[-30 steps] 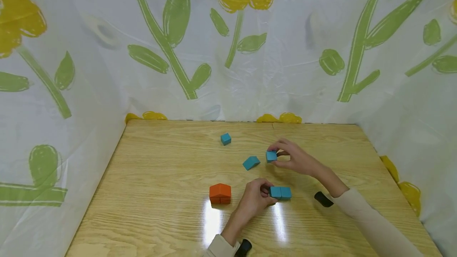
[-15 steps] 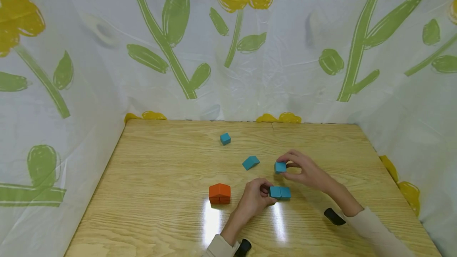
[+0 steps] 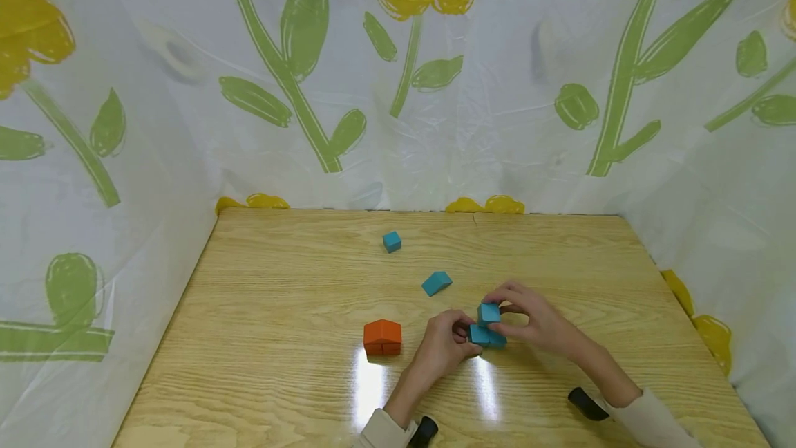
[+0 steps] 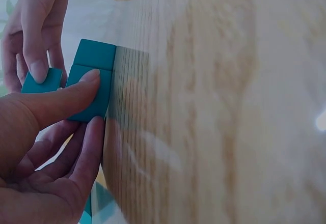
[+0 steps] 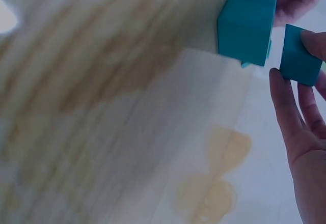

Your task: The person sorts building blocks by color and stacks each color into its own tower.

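Note:
Two blue cubes stand side by side on the table. With thumb and fingers my left hand (image 3: pixel 443 343) pinches the left blue cube (image 3: pixel 478 334); its thumb lies across the near face in the left wrist view. The other blue cube (image 4: pixel 96 52) touches it on the far side. A third blue cube (image 3: pixel 488 314) is pinched by my right hand (image 3: pixel 536 320), just above the pair and overlapping it in the head view. The right wrist view shows a narrow gap between this held cube (image 5: pixel 296 58) and the pair (image 5: pixel 247 28).
An orange house-shaped stack (image 3: pixel 382 337) stands left of my left hand. Farther back lie a blue roof-shaped block (image 3: pixel 437 283) and a loose blue cube (image 3: pixel 392 242). Flower-printed white sheeting (image 3: pixel 485 137) walls the wooden table (image 3: pixel 280 282) at the back and sides.
My right hand has brought its blue cube toward me and slightly right, from beside the roof-shaped block to over the pair. The left hand stays put on its cube.

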The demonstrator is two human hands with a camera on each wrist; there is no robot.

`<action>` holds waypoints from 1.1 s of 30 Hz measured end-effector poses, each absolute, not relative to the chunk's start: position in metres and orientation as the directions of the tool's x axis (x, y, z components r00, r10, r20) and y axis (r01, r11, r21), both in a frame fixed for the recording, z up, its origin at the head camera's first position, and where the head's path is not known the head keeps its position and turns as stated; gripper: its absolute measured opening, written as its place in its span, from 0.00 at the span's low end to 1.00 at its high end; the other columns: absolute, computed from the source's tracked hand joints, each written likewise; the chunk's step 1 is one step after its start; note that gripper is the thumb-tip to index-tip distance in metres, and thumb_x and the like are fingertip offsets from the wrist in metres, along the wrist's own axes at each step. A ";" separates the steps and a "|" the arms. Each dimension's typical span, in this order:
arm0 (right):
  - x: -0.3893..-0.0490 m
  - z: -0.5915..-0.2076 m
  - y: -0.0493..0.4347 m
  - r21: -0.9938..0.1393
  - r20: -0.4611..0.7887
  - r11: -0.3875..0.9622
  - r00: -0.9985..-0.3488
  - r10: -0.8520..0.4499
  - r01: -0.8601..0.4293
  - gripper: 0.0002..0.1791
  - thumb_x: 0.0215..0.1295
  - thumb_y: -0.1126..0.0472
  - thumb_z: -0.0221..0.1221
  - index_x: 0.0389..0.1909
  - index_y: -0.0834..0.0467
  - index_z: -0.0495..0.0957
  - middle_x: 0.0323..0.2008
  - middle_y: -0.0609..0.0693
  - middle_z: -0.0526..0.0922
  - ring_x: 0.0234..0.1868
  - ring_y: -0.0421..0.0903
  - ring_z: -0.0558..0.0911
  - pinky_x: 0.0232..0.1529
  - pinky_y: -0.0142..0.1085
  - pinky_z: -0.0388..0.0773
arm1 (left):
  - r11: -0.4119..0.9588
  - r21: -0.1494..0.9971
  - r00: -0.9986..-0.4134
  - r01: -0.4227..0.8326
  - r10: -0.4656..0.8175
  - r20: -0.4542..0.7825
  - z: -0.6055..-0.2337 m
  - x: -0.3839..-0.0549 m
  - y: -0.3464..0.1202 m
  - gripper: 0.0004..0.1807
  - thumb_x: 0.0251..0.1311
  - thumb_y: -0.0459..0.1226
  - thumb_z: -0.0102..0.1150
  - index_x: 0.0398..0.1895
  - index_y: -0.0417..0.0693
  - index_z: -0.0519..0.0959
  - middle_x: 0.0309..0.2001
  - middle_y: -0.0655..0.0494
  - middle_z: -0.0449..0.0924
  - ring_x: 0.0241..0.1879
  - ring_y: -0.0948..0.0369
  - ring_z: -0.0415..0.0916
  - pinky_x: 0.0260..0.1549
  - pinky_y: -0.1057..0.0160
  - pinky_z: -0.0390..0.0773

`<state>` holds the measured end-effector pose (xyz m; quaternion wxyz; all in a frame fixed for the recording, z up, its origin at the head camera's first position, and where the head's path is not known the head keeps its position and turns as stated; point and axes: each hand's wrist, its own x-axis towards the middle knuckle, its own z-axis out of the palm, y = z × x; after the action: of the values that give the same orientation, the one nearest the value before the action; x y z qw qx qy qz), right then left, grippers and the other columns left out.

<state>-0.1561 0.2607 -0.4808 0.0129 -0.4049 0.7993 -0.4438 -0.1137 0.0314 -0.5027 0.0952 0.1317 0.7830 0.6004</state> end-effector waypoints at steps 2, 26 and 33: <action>-0.153 -0.481 0.259 -0.724 0.325 0.286 -0.677 -0.661 -0.627 0.23 0.63 0.72 0.69 0.58 0.57 0.79 0.50 0.51 0.78 0.49 0.46 0.81 0.47 0.39 0.86 | 0.245 0.965 -0.947 0.090 0.323 0.006 -0.502 -0.114 0.032 0.16 0.50 0.25 0.78 0.42 0.37 0.84 0.34 0.54 0.80 0.32 0.65 0.78 0.34 0.72 0.80; -0.142 -0.492 0.254 -0.697 0.340 0.282 -0.650 -0.680 -0.660 0.26 0.59 0.71 0.73 0.58 0.55 0.79 0.50 0.51 0.79 0.47 0.45 0.82 0.45 0.41 0.85 | 0.260 0.956 -0.942 0.139 0.332 0.046 -0.504 -0.116 0.032 0.15 0.51 0.24 0.77 0.42 0.35 0.84 0.36 0.51 0.83 0.35 0.61 0.81 0.35 0.74 0.81; -0.142 -0.491 0.252 -0.703 0.331 0.281 -0.650 -0.684 -0.654 0.25 0.59 0.71 0.72 0.57 0.56 0.79 0.50 0.51 0.79 0.47 0.45 0.82 0.46 0.41 0.85 | 0.283 0.945 -0.929 0.164 0.368 0.051 -0.502 -0.115 0.031 0.17 0.53 0.27 0.77 0.46 0.36 0.83 0.37 0.53 0.83 0.36 0.63 0.80 0.36 0.72 0.81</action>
<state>-0.1417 0.2525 -0.4906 0.0178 -0.4180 0.8002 -0.4298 -0.1154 0.0305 -0.5022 0.0885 0.1670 0.7961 0.5748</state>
